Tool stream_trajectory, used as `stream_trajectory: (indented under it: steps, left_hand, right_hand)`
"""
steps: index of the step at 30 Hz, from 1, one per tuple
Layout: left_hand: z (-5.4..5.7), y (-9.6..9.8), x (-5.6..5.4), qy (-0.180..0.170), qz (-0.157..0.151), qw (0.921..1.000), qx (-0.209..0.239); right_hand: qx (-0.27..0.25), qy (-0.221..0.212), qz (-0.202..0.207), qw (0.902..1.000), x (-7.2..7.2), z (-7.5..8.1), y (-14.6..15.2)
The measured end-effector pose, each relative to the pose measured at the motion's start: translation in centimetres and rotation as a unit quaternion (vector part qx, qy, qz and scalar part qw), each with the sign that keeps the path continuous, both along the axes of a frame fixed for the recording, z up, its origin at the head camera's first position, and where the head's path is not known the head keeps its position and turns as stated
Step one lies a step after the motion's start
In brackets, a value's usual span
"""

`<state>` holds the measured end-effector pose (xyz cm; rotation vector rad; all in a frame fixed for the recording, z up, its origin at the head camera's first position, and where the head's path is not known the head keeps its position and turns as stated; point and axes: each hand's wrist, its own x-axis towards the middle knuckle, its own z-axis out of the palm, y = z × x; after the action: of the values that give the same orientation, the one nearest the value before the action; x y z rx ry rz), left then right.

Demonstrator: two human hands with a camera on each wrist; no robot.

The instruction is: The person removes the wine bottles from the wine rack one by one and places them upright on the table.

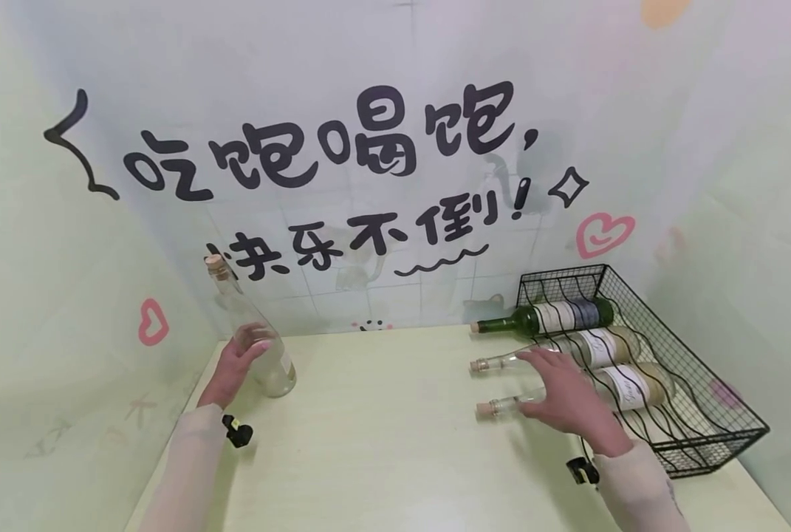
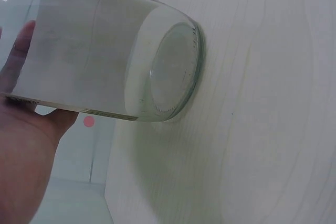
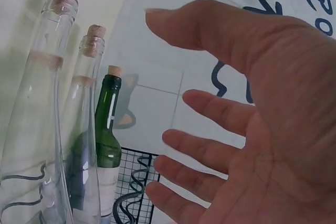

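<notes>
At the left of the table, my left hand grips a clear glass bottle round its body. This corked bottle has its base down at the tabletop, as the left wrist view also shows. My right hand hovers over the bottle rack, thumb and fingers spread and holding nothing. Under it lie two clear corked bottles, the nearer clear bottle and the middle clear bottle, partly hidden by the hand. Behind them a green wine bottle lies with its cork pointing left.
The rack is black wire mesh, on the table's right side, with wavy bars between the bottles. The bottle necks stick out past its left edge. A printed backdrop stands behind the pale table, and walls flank both sides.
</notes>
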<state>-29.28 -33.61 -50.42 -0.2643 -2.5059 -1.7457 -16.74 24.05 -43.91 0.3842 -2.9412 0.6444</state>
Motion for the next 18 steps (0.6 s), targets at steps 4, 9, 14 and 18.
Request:
stream_trajectory:
  steps: [4,9,14,18]
  left_hand:
    - [-0.1,0.1,-0.1,-0.001,0.003,1.0000,0.005]
    - [0.0,0.0,0.0,-0.003,0.009,0.9999,0.012]
    - [0.1,0.1,0.0,0.000,0.005,0.9998,0.018]
    - [0.0,0.1,0.0,-0.002,0.005,0.9998,0.019]
  right_hand:
    - [0.003,0.001,0.026,0.9996,-0.6,-0.6,-0.5]
    - [0.014,-0.015,0.034,0.9992,-1.2,-1.6,-1.3]
    - [0.022,-0.045,0.031,0.9983,-1.6,-2.7,-1.8]
    - [0.018,-0.073,0.029,0.9967,-1.8,-3.5,-2.3]
